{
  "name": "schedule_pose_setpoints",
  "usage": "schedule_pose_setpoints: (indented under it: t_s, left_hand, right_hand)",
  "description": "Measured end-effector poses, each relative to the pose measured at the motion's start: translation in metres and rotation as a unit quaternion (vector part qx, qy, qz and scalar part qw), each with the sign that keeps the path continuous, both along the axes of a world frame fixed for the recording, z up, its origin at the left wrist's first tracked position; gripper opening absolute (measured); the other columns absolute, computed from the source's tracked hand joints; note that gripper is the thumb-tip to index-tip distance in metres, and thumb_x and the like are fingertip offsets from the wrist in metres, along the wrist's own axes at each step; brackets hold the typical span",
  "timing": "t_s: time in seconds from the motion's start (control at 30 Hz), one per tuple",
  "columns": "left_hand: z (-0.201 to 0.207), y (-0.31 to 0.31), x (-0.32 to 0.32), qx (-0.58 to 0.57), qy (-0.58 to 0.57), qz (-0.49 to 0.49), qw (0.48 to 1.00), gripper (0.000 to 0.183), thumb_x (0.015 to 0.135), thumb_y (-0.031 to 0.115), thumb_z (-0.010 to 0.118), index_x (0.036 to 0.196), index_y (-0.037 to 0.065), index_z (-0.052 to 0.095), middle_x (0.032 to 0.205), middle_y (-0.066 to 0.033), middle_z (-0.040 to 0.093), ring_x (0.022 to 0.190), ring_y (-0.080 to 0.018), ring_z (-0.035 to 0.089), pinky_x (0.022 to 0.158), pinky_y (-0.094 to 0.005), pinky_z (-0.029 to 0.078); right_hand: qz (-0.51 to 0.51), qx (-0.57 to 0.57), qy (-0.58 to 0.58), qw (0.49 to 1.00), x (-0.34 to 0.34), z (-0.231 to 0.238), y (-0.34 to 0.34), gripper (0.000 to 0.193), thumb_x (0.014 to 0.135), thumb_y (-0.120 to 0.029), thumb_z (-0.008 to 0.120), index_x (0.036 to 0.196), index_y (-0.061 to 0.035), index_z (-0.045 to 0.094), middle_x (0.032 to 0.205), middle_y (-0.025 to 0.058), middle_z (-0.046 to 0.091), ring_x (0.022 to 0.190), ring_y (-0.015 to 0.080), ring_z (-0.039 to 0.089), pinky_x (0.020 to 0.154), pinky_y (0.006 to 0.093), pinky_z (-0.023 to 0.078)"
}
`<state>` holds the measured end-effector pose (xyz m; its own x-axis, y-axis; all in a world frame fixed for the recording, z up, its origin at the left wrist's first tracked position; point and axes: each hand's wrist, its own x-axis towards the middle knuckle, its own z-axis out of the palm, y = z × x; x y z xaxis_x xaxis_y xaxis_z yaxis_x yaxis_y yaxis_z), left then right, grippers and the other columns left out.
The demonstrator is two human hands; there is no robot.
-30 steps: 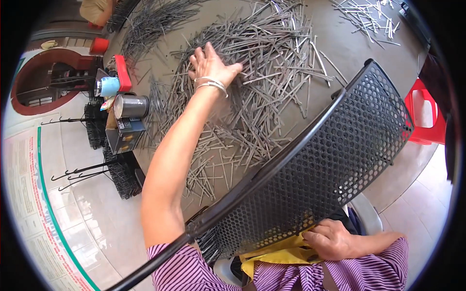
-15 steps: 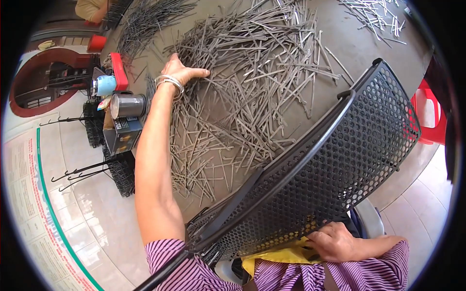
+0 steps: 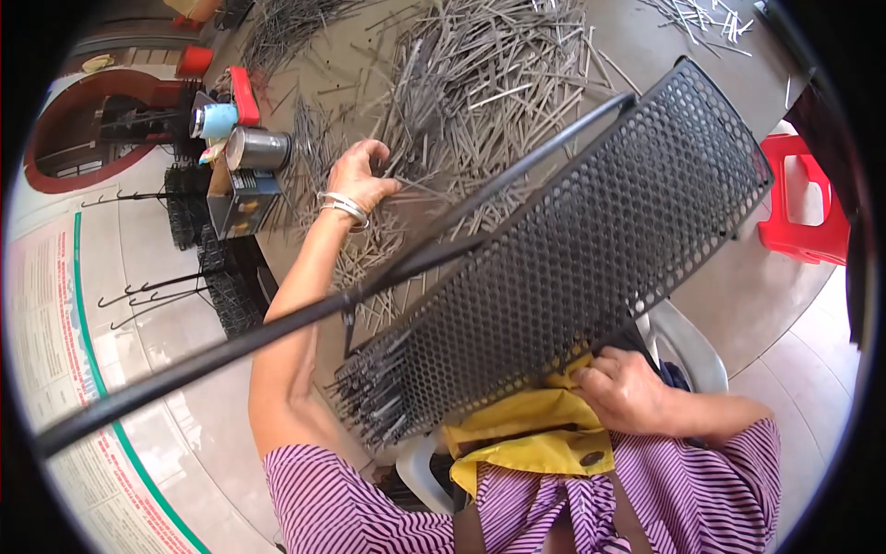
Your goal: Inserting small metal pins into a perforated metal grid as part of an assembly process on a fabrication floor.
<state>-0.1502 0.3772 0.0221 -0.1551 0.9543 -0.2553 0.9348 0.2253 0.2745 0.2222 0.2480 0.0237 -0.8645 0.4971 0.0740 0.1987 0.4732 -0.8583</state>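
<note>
Several thin grey metal strips lie in a tangled heap [image 3: 508, 74] on the table. At its near left edge is my left hand [image 3: 360, 180], thumb and curled fingers apart with a gap between them, holding nothing visible. A black perforated panel [image 3: 591, 222] with a tubular bar slants across my front. A bundle of dark strips [image 3: 374, 388] sticks out at its lower left end. Under the panel's near edge, beside a yellow cloth [image 3: 531, 425] at my waist, my right hand [image 3: 618, 388] is closed; its fingertips are hidden, so what it grips cannot be made out.
On the left stand a metal can [image 3: 258, 148], a cardboard box [image 3: 242, 201], a blue cup [image 3: 217, 120] and black hooked racks [image 3: 221, 286]. A red stool [image 3: 803, 231] is at the right. More strips [image 3: 697, 23] lie at the far right of the table.
My left hand has drawn nearer to me and its fingers have curled in. Strips near it blur and have shifted right. The panel has swung, baring the bundle at its end.
</note>
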Motion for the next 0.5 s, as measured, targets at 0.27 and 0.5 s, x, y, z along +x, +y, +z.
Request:
schedule_pose_setpoints:
  t_s: [0.27, 0.5]
  left_hand:
    - [-0.011, -0.062, -0.020, -0.029, -0.045, -0.041, 0.998, 0.079, 0.056, 0.033, 0.072, 0.120, 0.006, 0.035, 0.101, -0.0194, 0.051, 0.098, -0.0307, 0.050, 0.084, -0.0358, 0.040]
    - [0.000, -0.067, 0.048, -0.100, 0.162, -0.150, 0.970, 0.115, 0.050, 0.049, 0.072, 0.134, 0.009, 0.004, 0.130, -0.0262, 0.022, 0.120, -0.0403, 0.024, 0.097, -0.0502, 0.021]
  right_hand:
    - [0.019, 0.059, -0.034, 0.997, -0.006, -0.008, -0.007, 0.017, 0.066, -0.009, 0.062, 0.074, 0.0020, 0.051, 0.057, 0.0096, 0.049, 0.051, 0.0259, 0.048, 0.045, 0.0352, 0.040]
    - [0.038, 0.053, -0.055, 0.996, -0.007, -0.009, -0.009, 0.012, 0.059, -0.004, 0.056, 0.067, 0.0014, 0.048, 0.056, 0.0136, 0.050, 0.053, 0.0300, 0.049, 0.050, 0.0382, 0.042]
